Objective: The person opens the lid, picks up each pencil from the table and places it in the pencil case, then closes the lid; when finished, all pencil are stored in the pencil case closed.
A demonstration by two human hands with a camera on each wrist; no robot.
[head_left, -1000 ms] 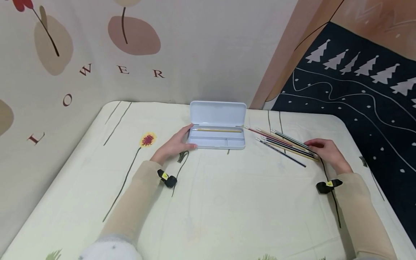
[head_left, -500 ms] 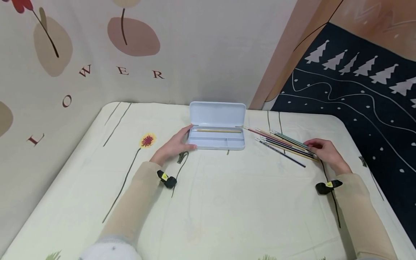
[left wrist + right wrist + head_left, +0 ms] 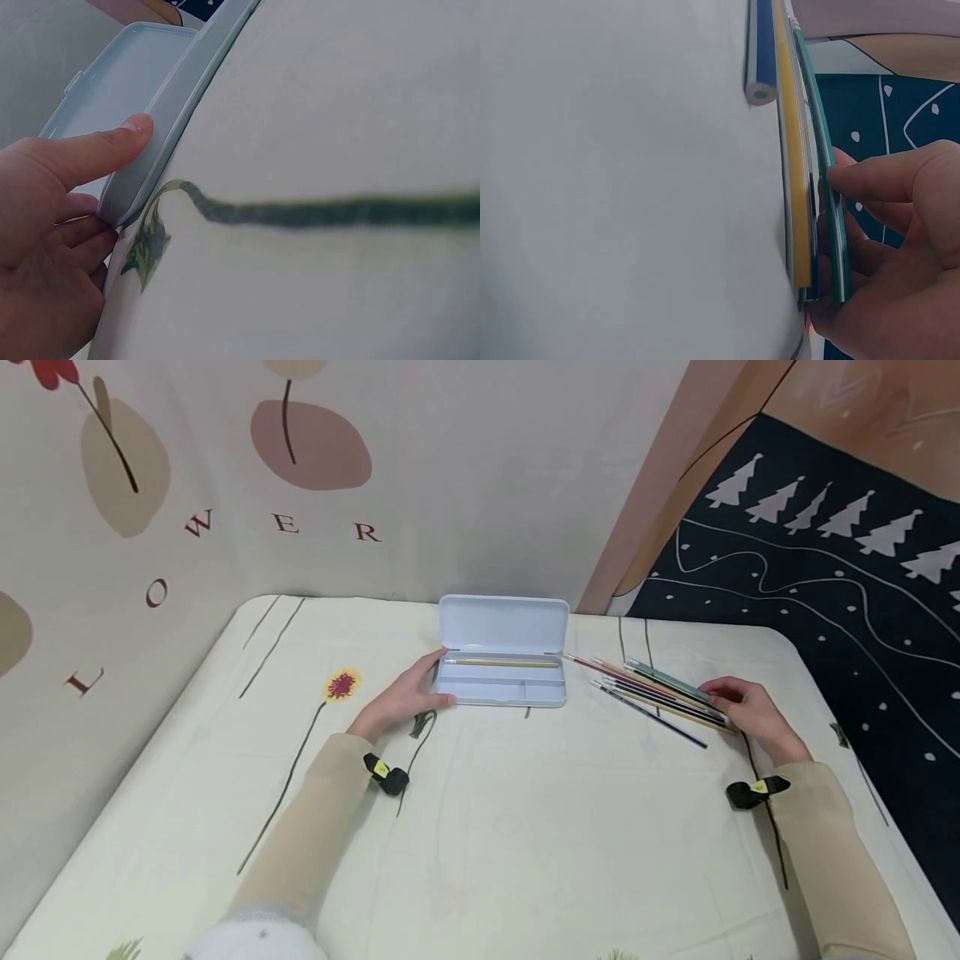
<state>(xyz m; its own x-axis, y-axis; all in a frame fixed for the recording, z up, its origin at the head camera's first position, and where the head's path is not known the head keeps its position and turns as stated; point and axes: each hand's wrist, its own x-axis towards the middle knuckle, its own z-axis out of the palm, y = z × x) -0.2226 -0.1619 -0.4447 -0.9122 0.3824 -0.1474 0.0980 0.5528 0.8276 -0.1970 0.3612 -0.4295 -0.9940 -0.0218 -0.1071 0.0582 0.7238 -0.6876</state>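
Observation:
A pale blue pencil case point(image 3: 501, 692) lies with its lid raised, and one yellow pencil point(image 3: 502, 663) rests in its back compartment. My left hand point(image 3: 405, 696) grips the case's left end. In the left wrist view the thumb point(image 3: 112, 150) lies along the front edge, with the other fingers at the end wall. Right of the case, several pencils point(image 3: 660, 695) lie in a loose slanting bundle. My right hand point(image 3: 753, 710) pinches a green pencil point(image 3: 821, 124) near its lower end, between thumb and fingers. It sits along the bundle's far side, just above the others.
A dark blue pencil point(image 3: 648, 713) lies slightly apart on the near side of the bundle. Under everything is a white cloth point(image 3: 525, 843) printed with flowers. A pale wall hanging point(image 3: 480, 485) rises behind the case, and a dark tree-patterned cloth point(image 3: 817, 585) hangs at the right.
The green pencil has lifted and separated slightly from the bundle in my right hand, which has shifted a little. My left hand and the pencil case stay put.

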